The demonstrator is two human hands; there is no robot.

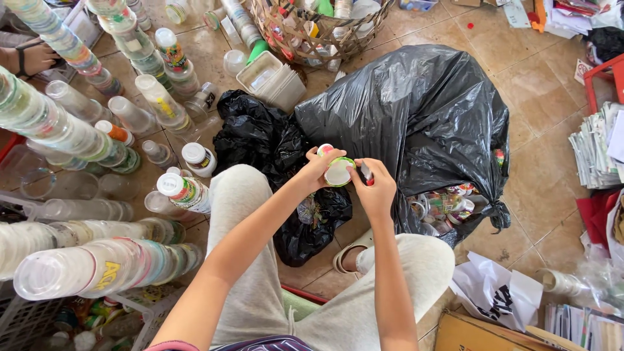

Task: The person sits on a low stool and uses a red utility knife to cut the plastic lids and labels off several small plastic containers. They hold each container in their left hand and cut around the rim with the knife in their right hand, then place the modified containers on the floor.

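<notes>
Glossy tan floor tiles (552, 84) are reflecting soft daylight. Stacked paper (601, 146) is lying at the right, and a red frame (601, 75) is standing far right.

The left hand (317, 170) and right hand (376, 190) together hold a small round white plastic cup (338, 172) with a green rim above the knees. Behind it a large bulging black plastic rubbish bag (416, 117) sits on the tan tiled floor (539, 162). Stacks of clear plastic cups (97, 266) lie to the left, and a woven wicker basket (305, 36) stands beyond.
</notes>
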